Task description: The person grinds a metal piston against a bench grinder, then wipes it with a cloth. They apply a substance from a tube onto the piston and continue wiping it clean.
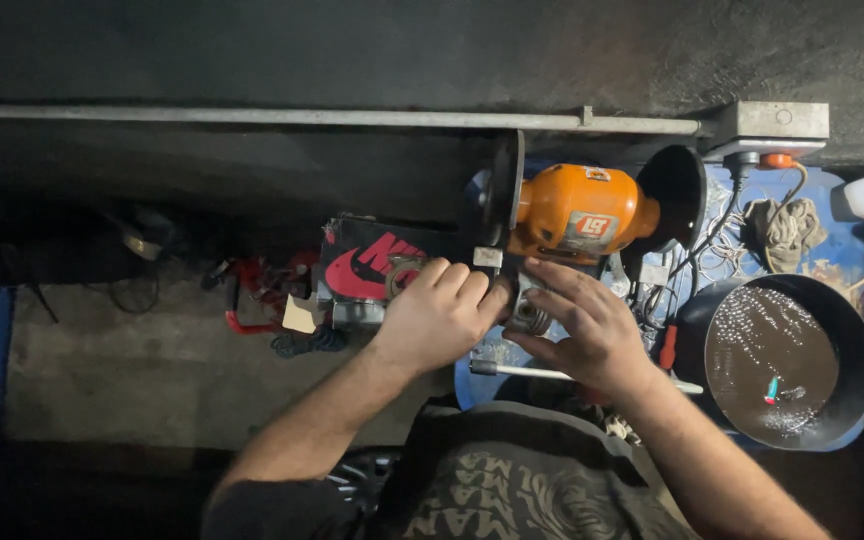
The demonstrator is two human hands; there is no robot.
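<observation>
An orange bench grinder [577,212] with two dark wheels sits on a blue surface in front of me. My left hand [437,315] and my right hand [582,325] together grip a small ribbed metal part [527,318], held just below the grinder's left wheel [504,190]. My left hand's fingers curl over the part from the left. Most of the part is hidden between my fingers.
A round black pan [777,355] with dark liquid stands at the right. A black box with a red mark [372,262] lies left of the grinder. A metal pipe [332,117] runs along the wall to a grey socket box [772,125]. A rag [784,230] and wires lie behind the pan.
</observation>
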